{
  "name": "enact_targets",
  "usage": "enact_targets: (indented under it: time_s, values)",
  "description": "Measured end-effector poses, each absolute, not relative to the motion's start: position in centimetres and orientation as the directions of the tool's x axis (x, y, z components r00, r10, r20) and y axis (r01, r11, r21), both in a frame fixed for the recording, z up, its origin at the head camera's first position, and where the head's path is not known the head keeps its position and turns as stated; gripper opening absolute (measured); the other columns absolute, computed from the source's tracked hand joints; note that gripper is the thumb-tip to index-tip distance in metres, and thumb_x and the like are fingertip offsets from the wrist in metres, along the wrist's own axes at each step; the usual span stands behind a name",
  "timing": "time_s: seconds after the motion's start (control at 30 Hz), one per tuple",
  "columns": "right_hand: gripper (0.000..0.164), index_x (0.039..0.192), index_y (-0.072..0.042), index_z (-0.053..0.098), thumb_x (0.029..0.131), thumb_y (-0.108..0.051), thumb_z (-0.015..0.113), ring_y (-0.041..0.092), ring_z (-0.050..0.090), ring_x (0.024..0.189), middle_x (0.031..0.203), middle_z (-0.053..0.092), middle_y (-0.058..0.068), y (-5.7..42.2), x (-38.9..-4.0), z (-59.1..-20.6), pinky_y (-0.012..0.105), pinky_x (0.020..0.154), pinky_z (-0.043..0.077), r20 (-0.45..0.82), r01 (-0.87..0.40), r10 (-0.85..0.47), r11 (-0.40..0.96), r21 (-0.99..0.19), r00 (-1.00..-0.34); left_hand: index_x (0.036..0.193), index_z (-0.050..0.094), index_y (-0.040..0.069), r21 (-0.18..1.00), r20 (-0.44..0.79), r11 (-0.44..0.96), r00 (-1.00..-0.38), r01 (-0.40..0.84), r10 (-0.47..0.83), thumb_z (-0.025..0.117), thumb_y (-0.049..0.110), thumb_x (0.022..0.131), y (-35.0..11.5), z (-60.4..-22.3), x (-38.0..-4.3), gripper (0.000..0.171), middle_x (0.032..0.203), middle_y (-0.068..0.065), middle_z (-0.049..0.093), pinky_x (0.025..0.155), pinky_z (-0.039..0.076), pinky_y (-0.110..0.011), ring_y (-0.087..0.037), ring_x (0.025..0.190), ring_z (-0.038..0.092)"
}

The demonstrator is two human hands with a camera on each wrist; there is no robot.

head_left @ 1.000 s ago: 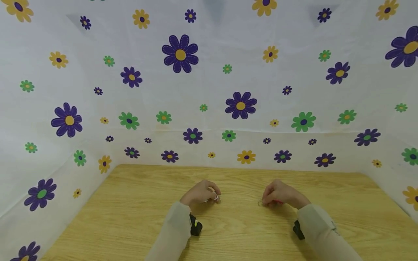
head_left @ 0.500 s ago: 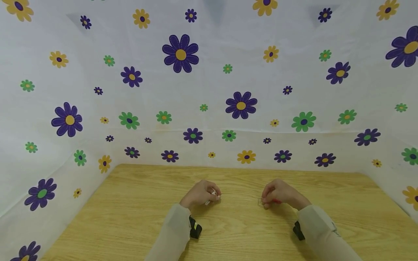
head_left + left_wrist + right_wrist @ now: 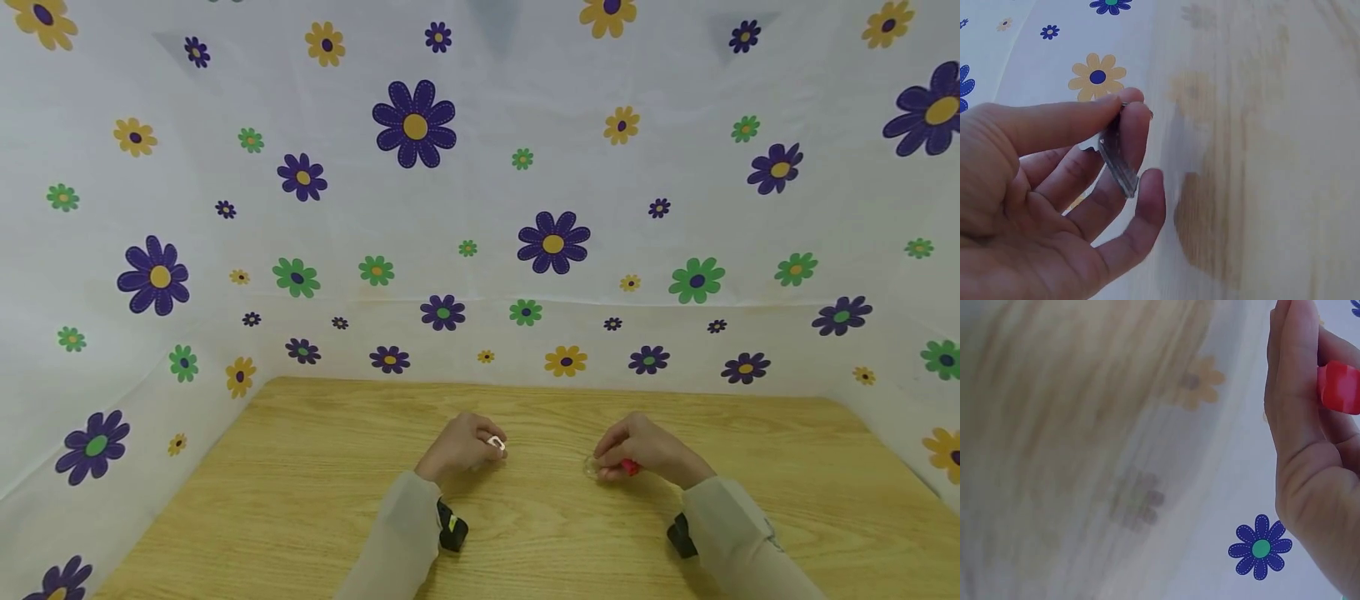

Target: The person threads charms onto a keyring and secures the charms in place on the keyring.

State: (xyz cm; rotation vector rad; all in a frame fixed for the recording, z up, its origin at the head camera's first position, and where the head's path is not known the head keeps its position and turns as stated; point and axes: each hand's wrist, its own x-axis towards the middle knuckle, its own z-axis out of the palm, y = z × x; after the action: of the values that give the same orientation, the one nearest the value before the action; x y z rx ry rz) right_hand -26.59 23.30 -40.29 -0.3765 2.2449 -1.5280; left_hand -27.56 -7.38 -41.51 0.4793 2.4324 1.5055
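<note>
Between thumb and fingertips, my left hand [image 3: 463, 442] pinches a small silvery metal piece [image 3: 1117, 164]. In the head view the metal piece [image 3: 497, 443] looks bright, with an opening in it. The left wrist view shows it as a narrow flat bar with a squared end, its other end hidden by the fingers. Over the right part of the table, my right hand [image 3: 648, 446] pinches a thin pale ring [image 3: 590, 466]. A small glossy red piece [image 3: 1341, 387] shows under its curled fingers, mostly covered. The hands are apart, facing each other.
Both hands are over a wood-grain table [image 3: 540, 533]. A white cloth with printed flowers [image 3: 480, 200] walls the table at the back and both sides. Dark wrist mounts [image 3: 452, 527] sit at the sleeve cuffs.
The metal piece has turned in my left fingers, its opening now facing up. My right fingertips and the ring have shifted slightly left, and more of the red piece shows.
</note>
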Motion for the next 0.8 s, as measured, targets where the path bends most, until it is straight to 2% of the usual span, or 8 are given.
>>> enact_targets:
  time_s: [0.23, 0.47, 0.67, 0.8]
  values:
    - [0.015, 0.102, 0.019, 0.068, 0.092, 0.008, 0.066, 0.016, 0.071, 0.07, 0.086, 0.072, 0.017, 23.1, -26.6, -40.2, 0.026, 0.065, 0.058, -0.177, 0.014, -0.425, 0.359, -0.933, -0.888, 0.104, 0.072, -0.007, 0.906, -0.038, 0.403, -0.923, 0.13, 0.383, 0.073, -0.001, 0.091, -7.2, -41.6, -27.6, 0.014, 0.083, -0.003, 0.071, 0.059, 0.047, -0.025, -0.013, 0.07, 0.063]
    - [0.013, 0.102, 0.018, 0.068, 0.092, 0.009, 0.064, 0.015, 0.07, 0.069, 0.086, 0.072, 0.015, 22.5, -26.4, -40.3, 0.026, 0.065, 0.058, -0.186, 0.036, -0.392, 0.361, -0.932, -0.901, 0.101, 0.071, -0.007, 0.935, -0.037, 0.337, -0.91, 0.115, 0.414, 0.071, -0.003, 0.092, -6.9, -41.5, -27.5, 0.01, 0.084, -0.007, 0.073, 0.054, 0.042, -0.024, -0.012, 0.066, 0.06]
    - [0.012, 0.101, 0.017, 0.068, 0.092, 0.009, 0.064, 0.014, 0.069, 0.068, 0.085, 0.072, 0.013, 22.0, -26.4, -40.4, 0.025, 0.063, 0.057, -0.187, 0.046, -0.379, 0.35, -0.935, -0.906, 0.096, 0.072, -0.003, 0.936, -0.016, 0.324, -0.903, 0.137, 0.43, 0.072, -0.003, 0.091, -6.7, -41.4, -27.5, 0.005, 0.086, -0.007, 0.073, 0.062, 0.049, -0.026, -0.018, 0.076, 0.069]
    - [0.013, 0.102, 0.017, 0.067, 0.092, 0.008, 0.064, 0.013, 0.069, 0.068, 0.085, 0.071, 0.012, 21.7, -26.6, -40.2, 0.025, 0.064, 0.058, -0.179, 0.04, -0.377, 0.347, -0.937, -0.909, 0.093, 0.072, -0.001, 0.921, 0.006, 0.35, -0.902, 0.174, 0.432, 0.074, -0.004, 0.088, -6.6, -41.4, -27.5, 0.006, 0.084, -0.003, 0.072, 0.071, 0.051, -0.028, -0.017, 0.077, 0.067]
